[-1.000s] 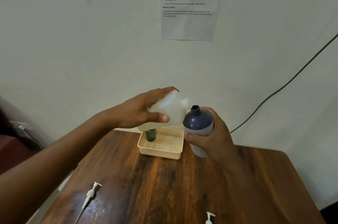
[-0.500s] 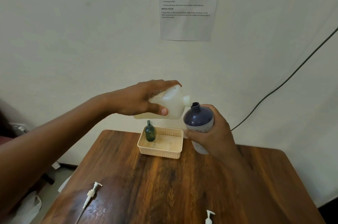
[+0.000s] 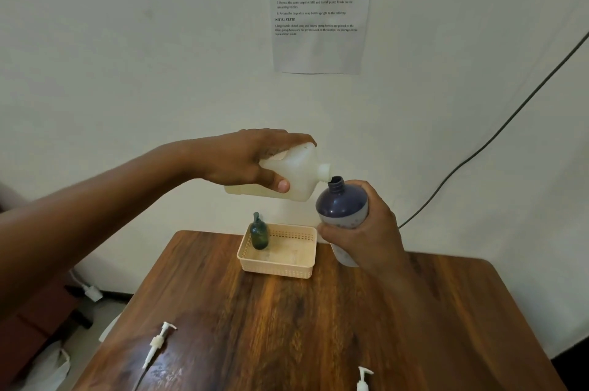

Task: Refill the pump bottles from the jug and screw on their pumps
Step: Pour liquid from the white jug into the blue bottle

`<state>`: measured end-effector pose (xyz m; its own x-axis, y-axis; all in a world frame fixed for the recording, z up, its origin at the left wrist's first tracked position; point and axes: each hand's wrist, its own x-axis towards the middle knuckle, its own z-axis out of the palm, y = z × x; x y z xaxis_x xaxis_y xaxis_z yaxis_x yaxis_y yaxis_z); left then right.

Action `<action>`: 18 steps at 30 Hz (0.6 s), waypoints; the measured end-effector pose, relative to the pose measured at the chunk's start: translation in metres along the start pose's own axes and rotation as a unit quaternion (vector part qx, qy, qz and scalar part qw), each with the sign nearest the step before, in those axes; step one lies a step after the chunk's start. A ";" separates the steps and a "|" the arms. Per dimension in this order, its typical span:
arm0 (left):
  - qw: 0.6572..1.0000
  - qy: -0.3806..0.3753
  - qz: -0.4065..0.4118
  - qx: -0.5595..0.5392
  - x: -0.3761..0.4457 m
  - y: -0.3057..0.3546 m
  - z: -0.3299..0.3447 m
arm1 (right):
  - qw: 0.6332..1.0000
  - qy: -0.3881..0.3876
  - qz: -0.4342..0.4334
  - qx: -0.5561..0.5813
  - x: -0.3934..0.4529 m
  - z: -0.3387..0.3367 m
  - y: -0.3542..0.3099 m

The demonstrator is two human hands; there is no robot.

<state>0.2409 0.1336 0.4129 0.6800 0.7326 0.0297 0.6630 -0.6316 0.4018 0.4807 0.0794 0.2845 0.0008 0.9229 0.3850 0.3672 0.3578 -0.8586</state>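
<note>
Landmark: cream basket (image 3: 280,268), standing at the far middle of the wooden worktop (image 3: 287,327).

Jug (image 3: 294,175): translucent white, tipped nearly on its side in the air above the basket, its spout pointing right and touching the rim of the purple bottle's open neck. Pale liquid lies along its lower side.

Left hand (image 3: 245,161): wrapped over the jug from above, fingers along the top, thumb pressed on the near face.

Purple bottle (image 3: 342,207): dark purple shoulder, paler lower body, uncapped, held in the air just right of and above the basket, leaning slightly left toward the jug.

Right hand (image 3: 366,237): gripping the purple bottle round its middle, fingers curled round the far side.

Green bottle (image 3: 258,232): small, dark, with a top fitted, standing upright inside the basket at its far left corner.

Pump, first (image 3: 157,344): white, lying flat on the worktop, well nearer than the basket and to its left.

Pump, second (image 3: 363,378): white, at the near worktop edge, right of the basket line, partly cut off.

Printed sheet (image 3: 320,8): fixed to the wall above the basket.

Black cable (image 3: 497,132): running down the wall to the right of the basket.
</note>
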 end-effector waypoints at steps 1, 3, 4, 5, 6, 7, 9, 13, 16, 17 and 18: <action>1.000 -0.002 -0.002 0.006 0.000 0.000 -0.001 | 1.000 0.001 -0.001 0.000 0.000 0.000 -0.001; 1.000 -0.006 -0.009 0.018 0.001 0.000 -0.004 | 1.000 0.002 -0.004 0.000 0.000 0.000 -0.002; 1.000 -0.008 -0.012 0.024 0.001 0.000 -0.005 | 1.000 0.002 -0.005 -0.001 -0.001 0.000 -0.002; 0.999 -0.009 -0.014 0.029 0.002 0.000 -0.006 | 1.000 0.002 -0.005 -0.002 -0.001 -0.001 -0.003; 0.999 -0.011 -0.014 0.035 0.002 0.001 -0.007 | 1.000 0.001 -0.003 -0.003 0.000 -0.001 -0.003; 0.999 -0.012 -0.013 0.041 0.003 0.002 -0.008 | 1.000 0.001 -0.002 -0.003 0.000 -0.001 -0.003; 0.999 -0.013 -0.012 0.051 0.004 0.005 -0.010 | 1.000 0.001 0.002 -0.005 0.001 -0.001 -0.003; 0.998 -0.018 -0.011 0.067 0.005 0.008 -0.014 | 1.000 0.005 0.006 -0.006 0.001 -0.001 -0.002; 0.997 -0.022 -0.015 0.076 0.006 0.011 -0.016 | 1.000 0.004 0.004 -0.009 0.001 -0.002 -0.001; 0.996 -0.024 -0.015 0.080 0.006 0.011 -0.017 | 1.000 0.003 0.004 -0.011 0.001 -0.002 -0.001; 0.996 -0.025 -0.015 0.084 0.007 0.011 -0.017 | 1.000 0.003 0.005 -0.013 0.002 -0.001 -0.001</action>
<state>0.2471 0.1359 0.4334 0.6708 0.7411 -0.0275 0.7237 -0.6460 0.2428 0.4816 0.0806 0.2862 0.0091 0.9255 0.3787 0.3917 0.3452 -0.8529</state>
